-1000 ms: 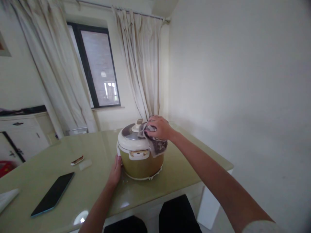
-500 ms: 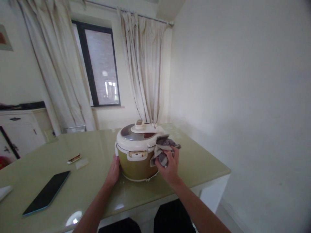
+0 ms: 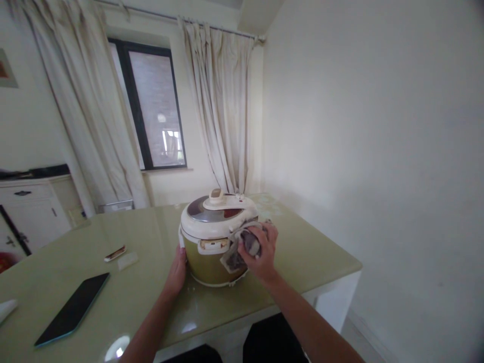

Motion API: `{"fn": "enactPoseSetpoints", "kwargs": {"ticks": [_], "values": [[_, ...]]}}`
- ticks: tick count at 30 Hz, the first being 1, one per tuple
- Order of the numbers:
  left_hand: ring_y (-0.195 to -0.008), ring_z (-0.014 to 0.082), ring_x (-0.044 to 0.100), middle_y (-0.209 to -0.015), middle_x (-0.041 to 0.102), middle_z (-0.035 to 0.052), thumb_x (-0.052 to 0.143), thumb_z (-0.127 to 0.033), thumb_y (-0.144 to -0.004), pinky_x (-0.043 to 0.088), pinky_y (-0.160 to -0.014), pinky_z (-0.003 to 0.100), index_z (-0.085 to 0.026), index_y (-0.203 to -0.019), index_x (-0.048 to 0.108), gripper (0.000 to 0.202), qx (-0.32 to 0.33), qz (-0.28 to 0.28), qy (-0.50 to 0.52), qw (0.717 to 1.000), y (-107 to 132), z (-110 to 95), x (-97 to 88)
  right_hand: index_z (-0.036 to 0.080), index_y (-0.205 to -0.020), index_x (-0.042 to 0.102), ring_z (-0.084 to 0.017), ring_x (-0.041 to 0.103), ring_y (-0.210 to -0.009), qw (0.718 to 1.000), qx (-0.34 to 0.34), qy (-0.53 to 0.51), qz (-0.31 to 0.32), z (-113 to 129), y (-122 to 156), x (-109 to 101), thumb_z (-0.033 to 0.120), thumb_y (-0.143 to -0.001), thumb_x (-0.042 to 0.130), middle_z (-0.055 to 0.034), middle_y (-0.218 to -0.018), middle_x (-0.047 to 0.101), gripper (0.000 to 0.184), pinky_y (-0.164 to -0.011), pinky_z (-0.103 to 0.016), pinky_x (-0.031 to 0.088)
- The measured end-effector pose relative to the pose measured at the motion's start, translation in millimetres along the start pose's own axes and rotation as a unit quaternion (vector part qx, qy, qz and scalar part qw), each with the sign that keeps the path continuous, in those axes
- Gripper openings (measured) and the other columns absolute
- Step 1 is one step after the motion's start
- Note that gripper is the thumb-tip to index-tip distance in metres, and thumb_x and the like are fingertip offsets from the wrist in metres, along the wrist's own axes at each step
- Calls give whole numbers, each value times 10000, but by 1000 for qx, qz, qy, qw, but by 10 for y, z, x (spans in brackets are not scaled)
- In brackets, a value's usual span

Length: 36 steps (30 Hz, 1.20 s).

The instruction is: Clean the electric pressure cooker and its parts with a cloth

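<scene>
Down from the lid (image 3: 206, 228), right grip (image 3: 264, 254) is clutching crumpled cloth (image 3: 233, 257) against cooker (image 3: 204, 262).
Left grip (image 3: 176, 272), closure unclear, is touching its rounded side.

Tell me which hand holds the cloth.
The right hand: it grips the crumpled cloth against the cooker, while the left hand touches the cooker's left side.

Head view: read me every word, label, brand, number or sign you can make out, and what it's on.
None can be read.
Lid: a small dark mark on top, too small to read.
Cooker: no lettering I can make out on its visible side.
Cloth: pattern too blurred to tell.
Dark tablet-like slab: no lettering visible.
</scene>
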<state>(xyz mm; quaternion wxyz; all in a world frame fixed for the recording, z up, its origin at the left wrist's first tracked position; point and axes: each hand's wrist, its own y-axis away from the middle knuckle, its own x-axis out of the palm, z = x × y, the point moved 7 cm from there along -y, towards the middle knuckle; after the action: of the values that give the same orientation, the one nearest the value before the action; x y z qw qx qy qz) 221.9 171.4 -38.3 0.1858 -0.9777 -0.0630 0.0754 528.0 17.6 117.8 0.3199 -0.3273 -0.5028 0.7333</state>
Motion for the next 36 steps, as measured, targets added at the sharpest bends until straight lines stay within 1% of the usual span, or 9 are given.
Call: {"fn": "enactPoseSetpoints", "kwargs": {"ticks": [4,7,10,13,16,19,23,29,36], "values": [[-1610,294,327,-1627,525,110,310,-788,-1007,209,-1358,508,-214,-1567,515,827,29,-6,-1,1000,12,-78,-1,271,-1040,734,-304,623,-1058,996,3,-24,84,45,-813,140,397,-893,706,-85,-1058,715,196,-1020,-510,453],[-1623,284,297,-1663,479,112,304,-783,-1012,184,-1364,488,-209,-1571,503,826,29,-2,0,1000,19,-107,5,247,-994,724,-279,651,-971,992,63,-40,106,-258,-1252,261,421,-881,711,-68,-992,733,207,-930,-438,489],[-1614,297,317,-1666,472,123,309,-785,-1011,214,-1353,516,-208,-1567,500,824,17,2,5,1000,21,-97,10,241,-874,686,-250,650,-825,976,169,-76,117,-627,-1386,411,506,-897,673,-37,-839,715,267,-819,-390,502],[-1599,301,349,-1669,465,131,310,-781,-1014,224,-1348,536,-206,-1584,468,825,14,6,9,1000,19,-70,18,240,-909,685,-248,655,-835,973,199,-85,75,-662,-1246,394,569,-923,627,-39,-864,719,335,-823,-386,506],[-1613,290,320,-1686,441,124,299,-777,-1017,194,-1358,523,-208,-1597,449,827,20,3,4,1000,14,-44,19,234,-1046,705,-278,660,-1028,992,109,-54,41,-296,-987,249,505,-916,659,-79,-1046,741,304,-956,-420,490],[-1612,303,321,-1678,455,119,307,-791,-1006,210,-1354,530,-211,-1584,476,836,26,-9,-3,1000,6,-27,3,242,-1073,706,-290,642,-1075,997,50,-22,60,49,-779,150,410,-902,686,-86,-1076,735,241,-977,-422,469],[-1600,306,347,-1662,476,135,307,-783,-1011,232,-1347,520,-208,-1579,480,826,21,-5,-1,1000,-9,0,1,242,-1083,706,-291,636,-1052,991,-13,1,135,304,-843,175,371,-866,716,-87,-1077,727,252,-945,-417,443],[-1581,324,378,-1671,454,147,294,-845,-972,273,-1325,549,-201,-1597,439,909,-1,1,0,1000,-26,66,-8,273,-1199,695,-312,631,-1118,918,-224,15,326,921,-1066,596,550,-850,768,-73,-1151,729,452,-1019,-489,390],[-1542,413,417,-1606,514,207,322,-959,-859,353,-1254,637,-180,-1523,535,1045,-2,-7,-27,1000,-81,200,-90,263,-1230,675,-290,655,-1079,838,-351,4,418,1587,-937,1161,524,-911,742,-62,-1181,735,417,-952,-468,451]]}}
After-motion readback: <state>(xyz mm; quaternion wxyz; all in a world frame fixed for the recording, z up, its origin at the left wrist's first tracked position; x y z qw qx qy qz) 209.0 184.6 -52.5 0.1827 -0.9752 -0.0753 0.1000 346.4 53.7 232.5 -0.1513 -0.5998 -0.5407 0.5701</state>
